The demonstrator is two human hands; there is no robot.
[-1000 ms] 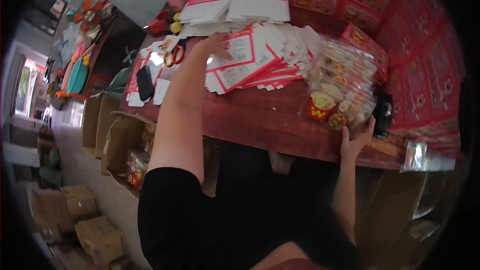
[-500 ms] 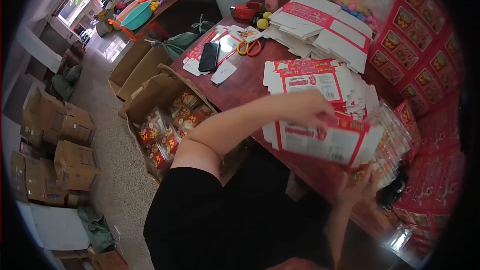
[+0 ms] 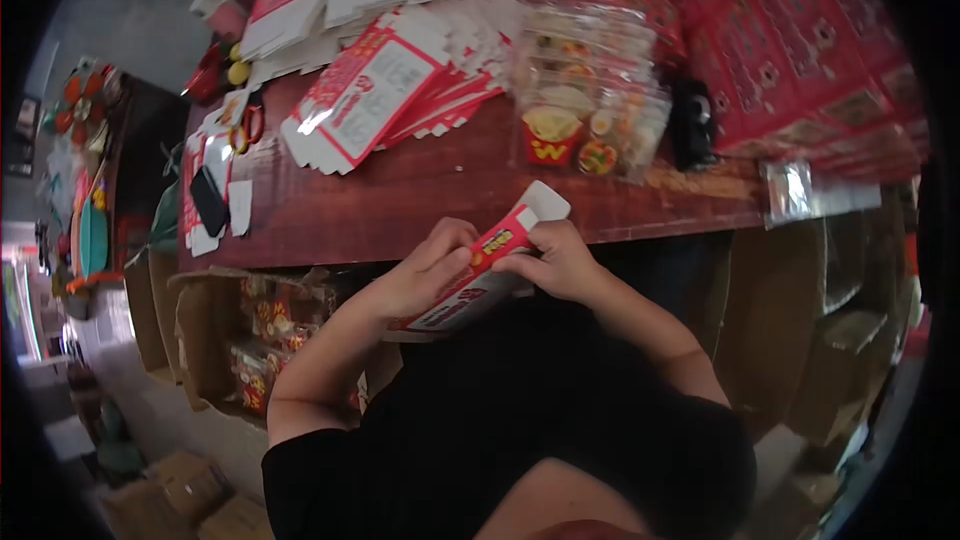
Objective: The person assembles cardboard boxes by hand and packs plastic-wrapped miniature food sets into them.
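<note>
A black, short-sleeved top [image 3: 600, 390]

You have a glossy reddish-brown wooden surface [image 3: 400, 210] in front of you. Past its far left corner is a smooth pale grey wall [image 3: 150, 10]; left of it stands a dark wooden side table [image 3: 121, 130]. Farther left of the surface, you get daylight through a bright white opening [image 3: 28, 310], and below the surface's left end lies dull grey floor [image 3: 175, 415].

Near the worktop's [image 3: 390, 202] front edge, the left hand [image 3: 428, 275] and right hand [image 3: 562, 258] partly hide a carton [image 3: 468, 297] with blurred print.
</note>
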